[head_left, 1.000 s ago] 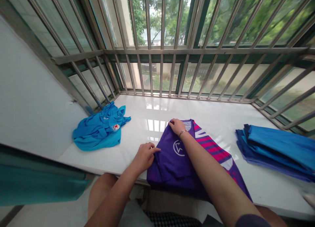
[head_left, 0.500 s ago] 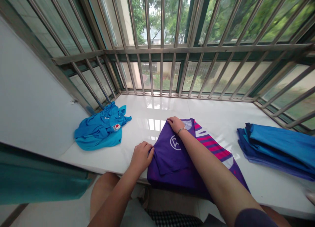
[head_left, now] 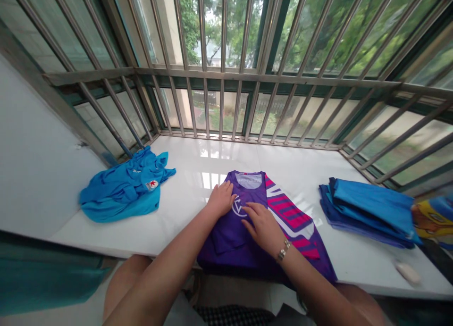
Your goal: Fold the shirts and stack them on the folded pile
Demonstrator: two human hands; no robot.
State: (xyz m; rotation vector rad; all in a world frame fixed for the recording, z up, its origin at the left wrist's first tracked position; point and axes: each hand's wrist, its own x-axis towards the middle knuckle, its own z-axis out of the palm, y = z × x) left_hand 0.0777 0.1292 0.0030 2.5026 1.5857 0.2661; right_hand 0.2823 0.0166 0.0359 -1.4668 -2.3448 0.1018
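A purple jersey (head_left: 228, 236) lies front side up before me, its left part folded inward over the chest and its lower part hanging over the ledge's front edge. Its right sleeve, striped pink and white, is spread out to the right. My left hand (head_left: 222, 198) rests on the folded part beside the white round logo, fingers stretched out. Over the chest, just right of that logo, my right hand (head_left: 264, 224) has its fingers apart and grips nothing; whether it touches the cloth I cannot tell.
A crumpled blue shirt (head_left: 123, 189) lies on the white ledge (head_left: 184, 222) to the left. To the right are a stack of folded blue clothes (head_left: 371, 208), a blurred yellow and blue item (head_left: 435, 217) and a pale rounded object (head_left: 407, 272). Metal window bars (head_left: 222, 109) rise behind.
My left hand has moved up onto the jersey's folded part. My right hand has left the collar and come back towards me over the chest. The view has swung right.
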